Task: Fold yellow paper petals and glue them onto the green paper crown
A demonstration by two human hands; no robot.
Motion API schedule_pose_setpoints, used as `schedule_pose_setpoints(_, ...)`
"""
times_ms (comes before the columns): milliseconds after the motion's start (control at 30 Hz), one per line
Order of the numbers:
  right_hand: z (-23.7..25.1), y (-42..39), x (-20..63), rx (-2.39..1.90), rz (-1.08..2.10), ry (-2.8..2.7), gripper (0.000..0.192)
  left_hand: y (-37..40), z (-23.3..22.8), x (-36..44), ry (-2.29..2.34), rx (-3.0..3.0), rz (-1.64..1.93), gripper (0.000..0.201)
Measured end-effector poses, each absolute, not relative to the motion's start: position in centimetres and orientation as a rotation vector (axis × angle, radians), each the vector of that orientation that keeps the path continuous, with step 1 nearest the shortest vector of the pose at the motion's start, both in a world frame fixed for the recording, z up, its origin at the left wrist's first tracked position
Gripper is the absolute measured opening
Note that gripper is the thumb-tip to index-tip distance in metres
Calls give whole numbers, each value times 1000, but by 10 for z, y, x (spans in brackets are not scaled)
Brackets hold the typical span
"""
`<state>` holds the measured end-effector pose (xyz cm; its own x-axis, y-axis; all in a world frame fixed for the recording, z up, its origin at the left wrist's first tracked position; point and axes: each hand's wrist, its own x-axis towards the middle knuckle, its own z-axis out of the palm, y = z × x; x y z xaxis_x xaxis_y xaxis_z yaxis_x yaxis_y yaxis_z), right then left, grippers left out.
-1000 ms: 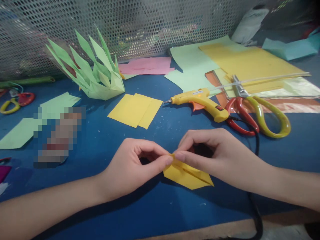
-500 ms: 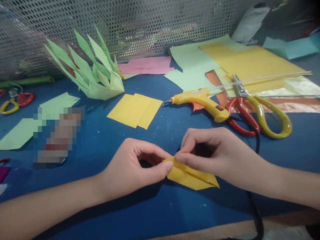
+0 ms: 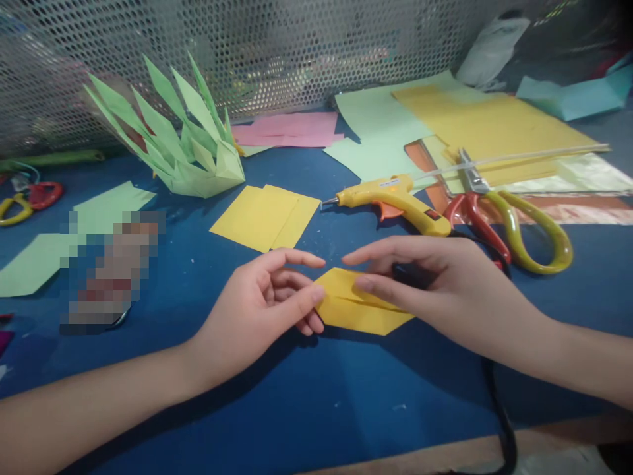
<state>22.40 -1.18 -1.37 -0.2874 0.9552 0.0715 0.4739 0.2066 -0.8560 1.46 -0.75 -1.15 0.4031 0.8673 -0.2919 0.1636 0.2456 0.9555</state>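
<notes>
A folded yellow paper (image 3: 368, 313) with a lengthwise crease or slit is between my two hands, above the blue tabletop. My left hand (image 3: 267, 300) has its thumb on the paper's left corner; its index finger stretches above and off the paper, and the other fingers curl behind that edge. My right hand (image 3: 420, 270) lays its thumb on the paper's upper face, with the index finger raised apart and the remaining fingers partly hidden behind. Beyond them lie yellow paper squares (image 3: 262, 214), overlapping, and a yellow glue gun (image 3: 395, 198) whose nozzle points at them.
Large red-and-yellow-handled scissors (image 3: 534, 231) lie at right beside stacked yellow sheets (image 3: 514, 125). A spiky green folded-paper piece (image 3: 198, 161) stands back left. Green paper pieces (image 3: 116, 204) and a pixelated patch (image 3: 113, 277) are at left. A black cord (image 3: 497, 396) crosses the right side.
The yellow paper has moved up and left and turned flatter, showing more of its upper face. Both index fingers have lifted off its top corner and spread apart.
</notes>
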Motion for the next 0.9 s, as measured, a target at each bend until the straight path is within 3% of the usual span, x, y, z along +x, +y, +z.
schedule_pose_setpoints(100, -14, -13, 222, -1265, 978, -1930, 15, -10, -12, 13, 1083, 1367, 568, 35)
schedule_pose_setpoints(267, -16, -12, 222, -1212, 859, -2050, 17, -13, -14, 13, 1142, 1586, 552, 27)
schedule_pose_setpoints(367, -16, -10, 226, -1159, 706, -2114, 18, -13, -16, 12, 1156, 1657, 665, 23)
schedule_pose_setpoints(467, -16, -6, 231, -1007, 564, -2164, 5, -14, -15, 10, 1113, 1939, 878, 8)
schedule_pose_setpoints(567, -20, -3, 235, -815, 395, -2243, 13, -15, -14, 7, 954, 2403, 1017, 15)
schedule_pose_setpoints(700, -24, -1, 240, -576, 259, -2511, 14, -14, -20, 4, 848, 2703, 808, 17)
schedule_pose_setpoints(900, -17, 4, 248, -373, 335, -2802, 17, -15, -25, 2, 668, 2830, 615, 25)
